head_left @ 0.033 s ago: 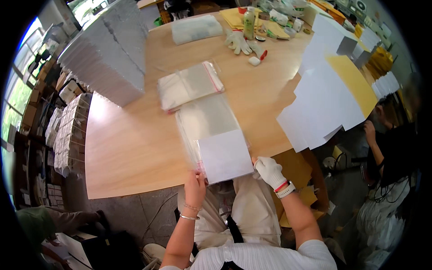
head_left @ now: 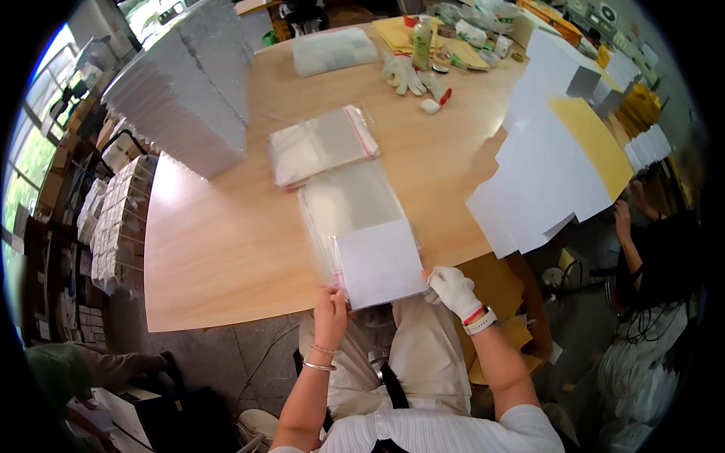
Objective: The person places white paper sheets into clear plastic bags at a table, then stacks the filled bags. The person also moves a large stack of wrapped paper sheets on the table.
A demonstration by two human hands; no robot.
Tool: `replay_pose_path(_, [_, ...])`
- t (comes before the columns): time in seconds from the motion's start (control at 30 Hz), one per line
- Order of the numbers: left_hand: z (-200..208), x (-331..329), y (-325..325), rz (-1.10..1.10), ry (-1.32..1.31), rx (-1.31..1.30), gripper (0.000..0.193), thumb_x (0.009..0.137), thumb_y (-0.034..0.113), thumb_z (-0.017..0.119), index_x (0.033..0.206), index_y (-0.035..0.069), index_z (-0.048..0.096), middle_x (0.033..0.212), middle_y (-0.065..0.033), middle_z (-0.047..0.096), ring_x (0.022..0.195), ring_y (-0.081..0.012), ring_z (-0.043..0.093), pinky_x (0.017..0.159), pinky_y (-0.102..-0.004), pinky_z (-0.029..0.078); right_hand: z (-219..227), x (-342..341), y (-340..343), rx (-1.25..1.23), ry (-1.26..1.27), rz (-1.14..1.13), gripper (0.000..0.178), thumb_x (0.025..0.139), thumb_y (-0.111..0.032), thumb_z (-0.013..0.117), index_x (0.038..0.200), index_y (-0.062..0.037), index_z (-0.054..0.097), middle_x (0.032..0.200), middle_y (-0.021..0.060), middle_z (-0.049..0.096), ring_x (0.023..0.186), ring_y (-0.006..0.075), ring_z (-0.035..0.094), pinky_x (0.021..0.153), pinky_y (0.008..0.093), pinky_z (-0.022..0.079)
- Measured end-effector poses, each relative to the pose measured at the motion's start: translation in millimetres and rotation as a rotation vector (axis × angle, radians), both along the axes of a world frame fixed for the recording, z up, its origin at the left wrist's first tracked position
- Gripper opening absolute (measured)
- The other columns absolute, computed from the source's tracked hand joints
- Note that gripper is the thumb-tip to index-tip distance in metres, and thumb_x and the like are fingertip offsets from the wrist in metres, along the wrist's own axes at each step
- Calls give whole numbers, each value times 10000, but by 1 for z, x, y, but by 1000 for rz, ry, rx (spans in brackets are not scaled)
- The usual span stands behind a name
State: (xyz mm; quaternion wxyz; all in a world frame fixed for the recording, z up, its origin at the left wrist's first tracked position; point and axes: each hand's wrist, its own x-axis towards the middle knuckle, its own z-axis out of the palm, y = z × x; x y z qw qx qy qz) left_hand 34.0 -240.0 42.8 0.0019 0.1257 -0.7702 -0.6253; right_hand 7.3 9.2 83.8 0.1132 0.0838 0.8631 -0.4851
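At the lower centre of the frame, a white sheet (head_left: pixel 380 263) lies over the near end of a clear plastic bag (head_left: pixel 353 198), its front edge reaching past the rim of the wooden table (head_left: pixel 219 257). The bare left hand (head_left: pixel 330 313) has thumb and fingertips closed together on the bag's red-marked edge, just beside the sheet's near left corner. The gloved right hand (head_left: pixel 451 291) is at the near right corner, fingers curled and thumb against the edge; whether it grips the sheet, the plastic or both, I cannot tell. The step in hand looks like fitting sheet and bag together at the bag's mouth, though how much of the sheet is inside is unclear through the plastic. The next move would seem to call for keeping the mouth spread and the corners square while the sheet is fed away from the body. Above, at the centre of the frame, lies a pack of similar bags (head_left: pixel 323 147).
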Motion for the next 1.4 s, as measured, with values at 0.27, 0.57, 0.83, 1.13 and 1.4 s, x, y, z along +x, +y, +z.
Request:
replay_pose_path(0.27, [33, 29, -67, -156, 53, 47, 259, 851, 158, 551, 1058, 16, 489, 763, -41, 548, 618, -91, 515, 525, -238, 427, -17, 21, -55, -361, 186, 234, 226, 803, -223, 571, 748, -10, 524, 593, 128, 538, 535, 170, 509, 521, 317, 408])
replay_pose_path(0.57, [-22, 50, -325, 141, -80, -921, 434, 725, 217, 603, 1077, -22, 521, 1330, -163, 340, 1206, -274, 346, 948, -408, 317, 10, 4, -288, -59, -45, 635, 457, 808, -465, 471, 845, -23, 583, 735, 193, 609, 760, 346, 599, 665, 430, 450])
replay_pose_path(0.83, [23, -1, -208, -183, -106, -1156, 566, 814, 295, 473, 1324, 95, 332, 1443, -91, 169, 1337, -303, 97, 1012, -583, 68, -5, 4, -256, 147, 374, 596, 315, 824, -371, 509, 845, -69, 593, 708, 185, 597, 670, 261, 609, 592, 377, 463])
replay_pose_path(1.13, [28, 13, -206, -21, 57, -1334, 609, 853, 403, 389, 1333, 46, 276, 1419, -89, 243, 1331, -312, 130, 999, -590, 68, 241, 28, 85, 771, 1262, -330, 96, 721, -6, 547, 811, -25, 573, 710, 52, 577, 657, 172, 569, 567, 288, 472])
replay_pose_path(1.4, [50, 19, -174, -85, 506, -982, 574, 869, 342, 396, 1309, -10, 286, 1365, -164, 312, 1288, -340, 235, 1023, -489, 152, 275, -22, 177, 819, 647, 51, 331, 704, -147, 634, 989, 9, 575, 1122, 130, 519, 972, 235, 517, 853, 281, 389])
